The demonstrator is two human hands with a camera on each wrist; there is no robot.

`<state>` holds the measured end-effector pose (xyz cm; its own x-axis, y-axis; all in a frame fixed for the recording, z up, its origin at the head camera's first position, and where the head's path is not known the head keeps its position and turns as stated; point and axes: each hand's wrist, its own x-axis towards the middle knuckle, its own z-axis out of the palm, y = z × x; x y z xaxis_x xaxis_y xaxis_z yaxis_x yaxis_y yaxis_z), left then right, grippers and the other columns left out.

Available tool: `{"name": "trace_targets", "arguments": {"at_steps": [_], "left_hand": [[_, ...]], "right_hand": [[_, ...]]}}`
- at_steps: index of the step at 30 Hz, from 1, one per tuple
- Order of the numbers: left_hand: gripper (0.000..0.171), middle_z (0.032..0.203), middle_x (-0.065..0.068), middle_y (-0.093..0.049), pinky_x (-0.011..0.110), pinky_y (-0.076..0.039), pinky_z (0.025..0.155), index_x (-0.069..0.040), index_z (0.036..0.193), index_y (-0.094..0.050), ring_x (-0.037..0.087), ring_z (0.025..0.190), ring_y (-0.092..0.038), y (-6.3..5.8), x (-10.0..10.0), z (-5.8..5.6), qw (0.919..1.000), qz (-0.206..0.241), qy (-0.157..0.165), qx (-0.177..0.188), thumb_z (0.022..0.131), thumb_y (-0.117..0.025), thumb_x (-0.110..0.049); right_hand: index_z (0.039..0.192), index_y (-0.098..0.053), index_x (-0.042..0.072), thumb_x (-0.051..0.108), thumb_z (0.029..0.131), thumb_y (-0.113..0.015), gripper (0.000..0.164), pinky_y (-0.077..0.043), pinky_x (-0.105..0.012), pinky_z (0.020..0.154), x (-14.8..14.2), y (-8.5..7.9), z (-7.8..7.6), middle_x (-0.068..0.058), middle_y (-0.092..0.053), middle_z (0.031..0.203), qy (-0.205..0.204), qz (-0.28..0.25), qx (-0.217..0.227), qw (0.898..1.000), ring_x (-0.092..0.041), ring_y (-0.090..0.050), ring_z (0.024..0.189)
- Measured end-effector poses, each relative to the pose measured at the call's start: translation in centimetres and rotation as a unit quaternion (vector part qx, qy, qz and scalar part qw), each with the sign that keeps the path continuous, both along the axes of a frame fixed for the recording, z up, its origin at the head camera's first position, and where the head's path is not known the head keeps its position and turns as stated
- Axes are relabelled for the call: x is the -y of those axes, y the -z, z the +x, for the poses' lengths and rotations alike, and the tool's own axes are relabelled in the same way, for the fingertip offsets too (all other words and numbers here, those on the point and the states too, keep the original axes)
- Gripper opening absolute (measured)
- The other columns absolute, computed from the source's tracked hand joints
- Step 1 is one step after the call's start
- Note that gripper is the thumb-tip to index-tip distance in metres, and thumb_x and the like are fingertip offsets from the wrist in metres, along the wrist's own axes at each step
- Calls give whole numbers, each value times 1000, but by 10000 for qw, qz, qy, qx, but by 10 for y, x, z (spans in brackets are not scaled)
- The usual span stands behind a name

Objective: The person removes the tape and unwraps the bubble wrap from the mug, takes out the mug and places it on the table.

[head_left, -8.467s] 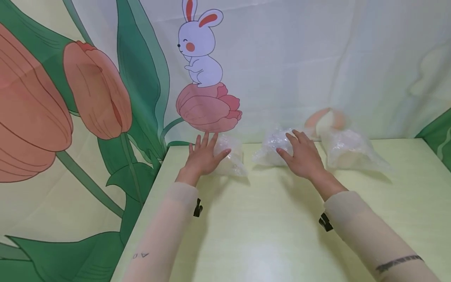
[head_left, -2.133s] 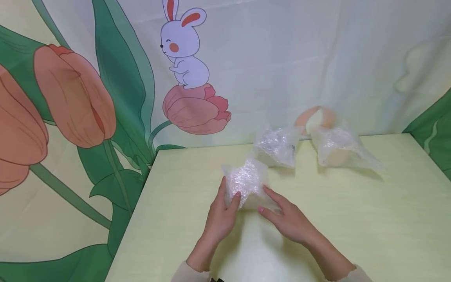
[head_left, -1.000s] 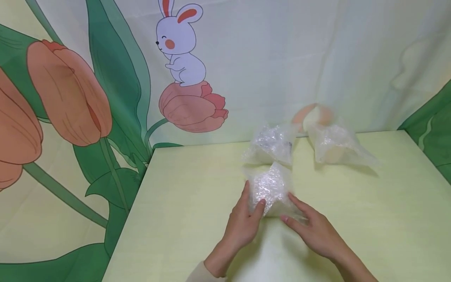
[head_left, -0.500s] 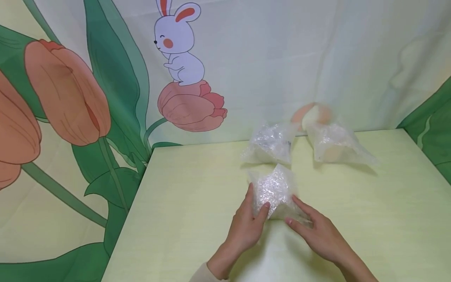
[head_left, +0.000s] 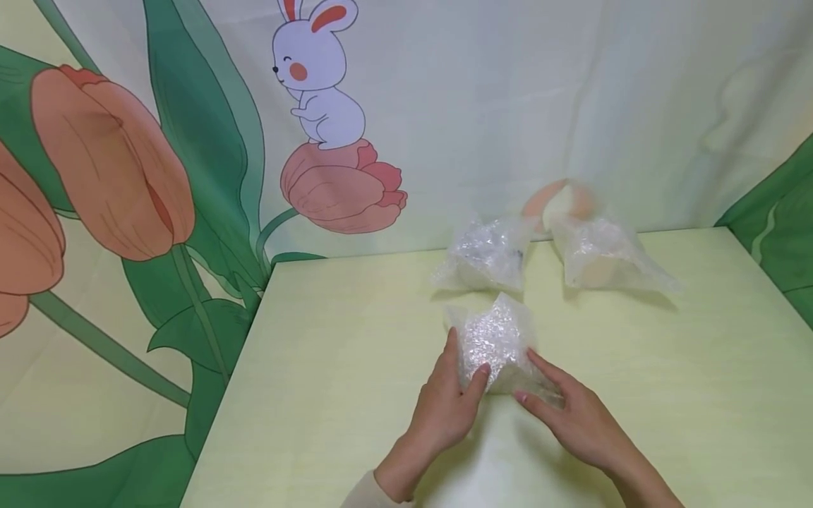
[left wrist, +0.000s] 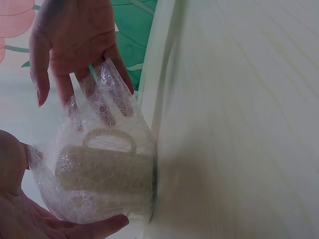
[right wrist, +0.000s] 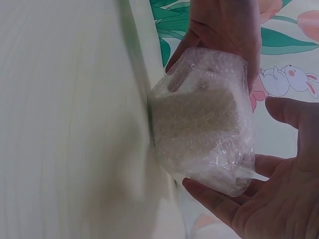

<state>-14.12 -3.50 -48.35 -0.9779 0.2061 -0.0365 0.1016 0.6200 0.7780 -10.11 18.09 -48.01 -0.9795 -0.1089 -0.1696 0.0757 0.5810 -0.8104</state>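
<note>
A bubble-wrapped mug (head_left: pixel 495 342) stands close to me, near the middle of the table. Through the clear wrap, the left wrist view shows the pale mug (left wrist: pixel 107 167) with its loop handle (left wrist: pixel 112 134). My left hand (head_left: pixel 444 409) holds the parcel's left side, thumb across the near face and fingers along the side. On the other side my right hand (head_left: pixel 581 423) touches the wrap with nearly straight fingers. In the right wrist view, the thumb of the right hand (right wrist: pixel 279 194) stands off the wrap.
Behind stand two more bubble-wrapped bundles, one at the back middle (head_left: pixel 485 254) and one at the back right (head_left: pixel 610 257). The pale green table (head_left: pixel 317 381) ends at a printed cloth backdrop (head_left: pixel 444 106) with tulips and a rabbit.
Earlier my hands reached over bundles at the back. The left one was brought forward, then shifted right between both hands. Over the last half second hands and parcel barely move.
</note>
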Motion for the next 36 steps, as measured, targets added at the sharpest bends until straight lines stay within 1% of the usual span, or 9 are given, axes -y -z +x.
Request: {"name": "trace_targets", "arguments": {"at_steps": [6, 11, 13, 15, 18, 21, 27, 32, 36], "left_hand": [[86, 167, 20, -32, 61, -39, 117, -8, 167, -9, 43, 148, -41, 1, 0, 1, 9999, -133, 8, -91, 106, -46, -56], [89, 171, 17, -24, 63, -42, 114, -7, 167, -8, 46, 144, -45, -1, 1, 2, 9993, -303, 30, -237, 105, -48, -57], [90, 172, 16, -20, 63, -41, 115, -7, 167, -9, 45, 147, -42, -2, 2, 3, 9982, -436, 87, -399, 104, -49, -57], [89, 173, 14, -17, 61, -38, 118, -6, 166, -11, 41, 153, -33, -3, 2, 3, 9964, -575, 161, -602, 104, -50, -56], [88, 175, 10, -14, 59, -36, 121, -6, 166, -15, 37, 159, -20, -5, 3, 4, 9922, -836, 250, -894, 104, -52, -55], [85, 176, 5, -13, 56, -34, 123, -9, 166, -18, 36, 161, -14, -5, 2, 4, 9863, -1099, 300, -1197, 103, -55, -53], [75, 174, 3, -21, 58, -29, 125, -8, 162, -31, 36, 160, -20, -7, 0, 3, 9662, -1598, 602, -1929, 104, -58, -45], [70, 172, 5, -28, 56, -30, 125, -5, 159, -39, 29, 160, -23, -8, -2, 3, 9542, -1890, 754, -2192, 104, -60, -42], [66, 169, 6, -34, 54, -33, 124, -4, 156, -43, 27, 159, -28, -7, -3, 3, 9415, -2115, 847, -2482, 103, -62, -39]], "right_hand": [[162, -32, 37, 61, 98, -60, 73, -34, -74, 112, -3, 5, -2, -12, -35, 168, -6, -139, -98, 9999, -48, -35, 151], [160, -36, 37, 59, 97, -63, 71, -38, -73, 110, -6, 8, -3, -12, -38, 166, 8, -207, -219, 9995, -51, -40, 146], [159, -39, 36, 57, 97, -65, 70, -42, -71, 107, -6, 8, -4, -12, -40, 164, 37, -253, -270, 9993, -50, -46, 143], [158, -41, 35, 55, 97, -66, 68, -46, -67, 105, -7, 8, -5, -12, -43, 162, 92, -308, -303, 9990, -46, -51, 140], [156, -45, 30, 52, 98, -68, 66, -49, -63, 104, -7, 8, -6, -13, -46, 158, 204, -366, -418, 9982, -42, -54, 138], [153, -48, 25, 47, 98, -70, 64, -49, -61, 107, -6, 10, -7, -13, -48, 155, 271, -377, -631, 9969, -42, -52, 139], [149, -52, 21, 40, 96, -74, 61, -49, -59, 107, -4, 11, -13, -8, -51, 152, 333, -322, -1237, 9912, -38, -49, 141], [148, -54, 17, 32, 94, -78, 61, -49, -58, 106, 0, 10, -20, -8, -52, 154, 289, -151, -1874, 9817, -33, -50, 141], [148, -55, 14, 31, 92, -80, 64, -47, -61, 106, 5, 9, -25, -10, -52, 154, 307, 29, -2118, 9768, -36, -49, 142]]}}
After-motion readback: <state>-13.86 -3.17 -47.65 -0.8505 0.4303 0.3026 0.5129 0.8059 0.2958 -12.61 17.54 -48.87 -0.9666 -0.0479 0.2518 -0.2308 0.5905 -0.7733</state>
